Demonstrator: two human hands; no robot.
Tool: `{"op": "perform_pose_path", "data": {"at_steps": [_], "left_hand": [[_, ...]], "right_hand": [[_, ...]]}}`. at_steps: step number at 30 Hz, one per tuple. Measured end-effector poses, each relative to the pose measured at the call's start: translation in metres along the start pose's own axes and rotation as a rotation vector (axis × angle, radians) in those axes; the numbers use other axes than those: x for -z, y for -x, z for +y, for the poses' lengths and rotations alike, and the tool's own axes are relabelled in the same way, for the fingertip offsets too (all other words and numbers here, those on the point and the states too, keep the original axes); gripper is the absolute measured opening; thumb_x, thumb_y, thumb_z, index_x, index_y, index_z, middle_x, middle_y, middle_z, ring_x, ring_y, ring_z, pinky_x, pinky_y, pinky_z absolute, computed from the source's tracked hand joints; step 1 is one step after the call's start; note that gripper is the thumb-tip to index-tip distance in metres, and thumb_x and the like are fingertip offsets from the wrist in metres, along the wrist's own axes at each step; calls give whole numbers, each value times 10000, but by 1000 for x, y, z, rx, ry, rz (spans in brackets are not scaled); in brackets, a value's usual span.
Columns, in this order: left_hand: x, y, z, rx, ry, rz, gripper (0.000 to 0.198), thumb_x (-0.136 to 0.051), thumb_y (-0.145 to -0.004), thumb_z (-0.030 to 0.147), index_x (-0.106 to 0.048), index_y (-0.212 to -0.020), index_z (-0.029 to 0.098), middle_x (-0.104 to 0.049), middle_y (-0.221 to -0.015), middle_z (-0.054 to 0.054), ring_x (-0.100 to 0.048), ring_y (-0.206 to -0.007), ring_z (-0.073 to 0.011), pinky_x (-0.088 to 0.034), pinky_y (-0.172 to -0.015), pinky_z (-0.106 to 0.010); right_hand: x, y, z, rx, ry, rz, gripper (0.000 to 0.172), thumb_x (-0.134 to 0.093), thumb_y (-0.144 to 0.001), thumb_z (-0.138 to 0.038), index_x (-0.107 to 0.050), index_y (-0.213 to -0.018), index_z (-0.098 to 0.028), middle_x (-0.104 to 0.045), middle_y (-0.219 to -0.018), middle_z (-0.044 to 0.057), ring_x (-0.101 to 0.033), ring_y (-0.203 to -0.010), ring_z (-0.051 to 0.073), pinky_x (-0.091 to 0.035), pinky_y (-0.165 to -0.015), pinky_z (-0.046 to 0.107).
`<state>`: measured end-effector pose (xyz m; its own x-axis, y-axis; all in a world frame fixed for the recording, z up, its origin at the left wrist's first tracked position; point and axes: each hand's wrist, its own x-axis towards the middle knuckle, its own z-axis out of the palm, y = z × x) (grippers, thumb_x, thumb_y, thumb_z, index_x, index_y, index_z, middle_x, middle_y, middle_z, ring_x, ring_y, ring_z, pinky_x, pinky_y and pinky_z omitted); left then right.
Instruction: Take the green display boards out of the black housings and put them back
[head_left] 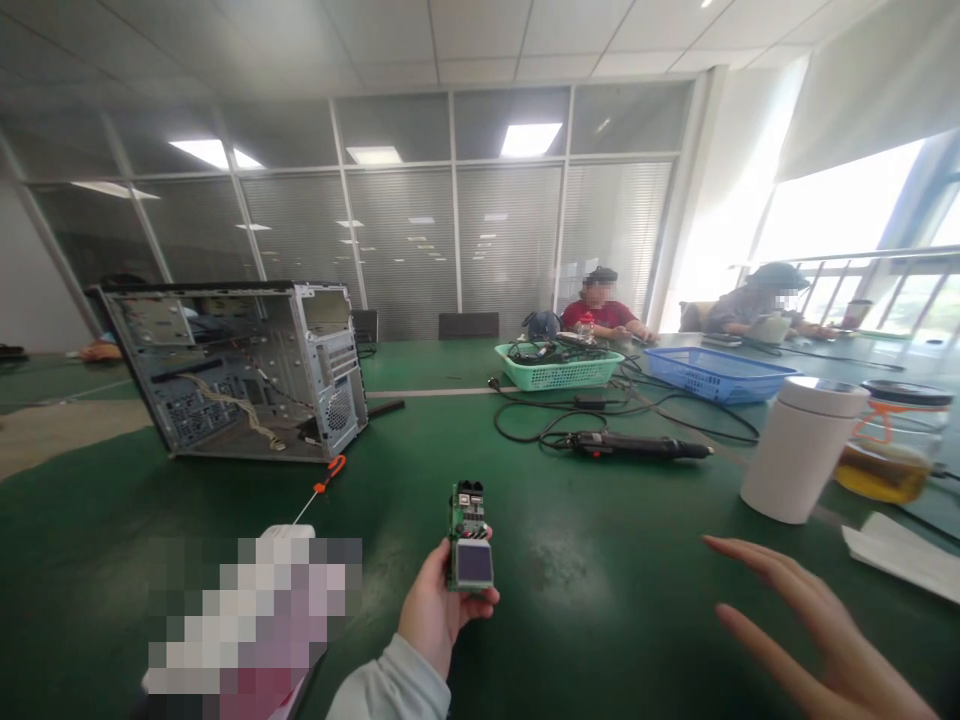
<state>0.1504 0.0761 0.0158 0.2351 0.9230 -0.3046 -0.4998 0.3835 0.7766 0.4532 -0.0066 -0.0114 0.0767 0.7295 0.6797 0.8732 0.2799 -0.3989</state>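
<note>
My left hand (439,605) is closed around a small green circuit board (471,530) with a dark square screen at its near end. The board tilts up above the table, its chips and connectors facing me. My right hand (817,630) is at the lower right, fingers spread, holding nothing. It is nearest to the white tumbler (802,450) and the white paper (907,560). To the left of the board lies a blurred-out, pixelated object (255,630) with an orange-ended cord (330,473) at its far end.
An open computer case (240,370) stands at the left. A black electric screwdriver (637,446) with a cable lies ahead on the green table. Behind it are a green basket (559,373) of cables and a blue basket (720,377). A lidded jar (896,445) stands right. Several people sit farther back.
</note>
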Motion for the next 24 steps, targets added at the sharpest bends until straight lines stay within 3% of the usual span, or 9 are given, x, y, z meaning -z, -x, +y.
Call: {"op": "perform_pose_path", "data": {"at_steps": [3,5,8,12,15,19,21,24], "left_hand": [[3,-5,-9,-40,-123,49,287,-403,-839,330,-531,-939,92,-623,-710,-64,-622,-553,-157,-448,-456,-229],[5,-8,-15,-100,-223,62,325,-452,-810,396,-511,-958,113,-629,-744,-63,-604,-482,-137,-437,-414,-220],[5,-10,-20,-123,-334,70,427,-463,-774,481,-480,-1005,123,-637,-765,-71,-555,-379,-101,-405,-366,-203],[4,-5,-20,-149,-502,-2,472,-422,-772,507,-480,-1034,117,-619,-757,-66,-584,-437,-109,-414,-398,-194],[3,4,-16,-412,-855,-81,359,-470,-767,418,-533,-987,142,-595,-787,-48,-582,-507,-112,-450,-456,-214],[4,14,-9,-852,-1413,-85,281,-558,-705,255,-554,-975,179,-601,-842,-49,-612,-712,-171,-492,-610,-262],[5,14,-6,-1021,-1591,-71,299,-574,-690,252,-549,-980,181,-603,-816,-45,-615,-679,-174,-491,-572,-255],[6,13,-3,-1201,-1735,-56,305,-577,-697,272,-541,-985,178,-603,-770,-33,-612,-620,-165,-477,-506,-238]], "right_hand": [[-35,-32,-49,87,-189,-138,343,-393,-890,-406,-361,-1214,-297,-455,-1177,61,-450,-1071,264,-453,-832,477],[-53,-48,-70,106,-316,-177,323,-384,-898,-358,-365,-1206,-264,-435,-1189,62,-413,-1108,242,-429,-883,453],[-72,-61,-90,103,-461,-228,308,-378,-895,-326,-386,-1188,-229,-427,-1179,63,-395,-1115,218,-395,-926,428],[-82,-73,-106,128,-536,-263,317,-381,-894,-310,-392,-1197,-216,-425,-1180,57,-396,-1102,196,-382,-935,390],[-81,-83,-112,208,-499,-271,366,-390,-894,-314,-368,-1244,-208,-419,-1204,56,-395,-1098,192,-374,-931,369],[-77,-90,-115,432,-389,-465,423,-516,-857,-417,-455,-1188,-161,-544,-1026,61,-486,-948,200,-423,-830,329],[-76,-91,-115,514,-277,-558,474,-643,-766,-471,-527,-1092,-148,-572,-938,56,-517,-852,204,-447,-754,315],[-75,-90,-115,577,-108,-587,584,-765,-613,-498,-557,-1035,-153,-577,-923,48,-530,-794,211,-459,-700,316]]}}
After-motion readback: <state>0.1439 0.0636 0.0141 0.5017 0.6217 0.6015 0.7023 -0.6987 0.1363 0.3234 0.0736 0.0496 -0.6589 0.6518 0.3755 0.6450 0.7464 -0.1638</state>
